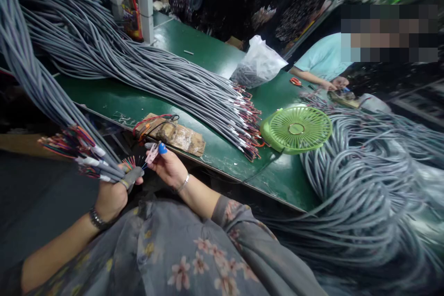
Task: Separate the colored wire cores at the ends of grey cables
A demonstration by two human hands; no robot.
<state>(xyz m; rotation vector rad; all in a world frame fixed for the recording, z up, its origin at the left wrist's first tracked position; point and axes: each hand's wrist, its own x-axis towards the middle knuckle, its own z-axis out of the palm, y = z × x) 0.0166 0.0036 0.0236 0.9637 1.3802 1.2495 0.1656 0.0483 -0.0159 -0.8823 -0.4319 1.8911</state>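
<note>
My left hand (116, 194) is closed around the end of a grey cable, with a grey cover on its thumb. Thin coloured wires (129, 162) fan out from that end. Beside it hang several more grey cables (86, 122) whose stripped ends show white sleeves and coloured wires. Between thumb and fingers, my right hand (169, 166) pinches a small pale pink connector (151, 153); a blue cover caps one digit. A thin blue wire runs between the connector and the cable end. Both hands are just off the table's front edge.
On the green table (204, 62) lies a thick bundle of grey cables (166, 78). Near the edge sits a taped cardboard block (183, 136) with wires. A green fan (296, 128), a plastic bag (259, 62) and coiled cables (357, 185) stand rightward. A co-worker (321, 58) works across.
</note>
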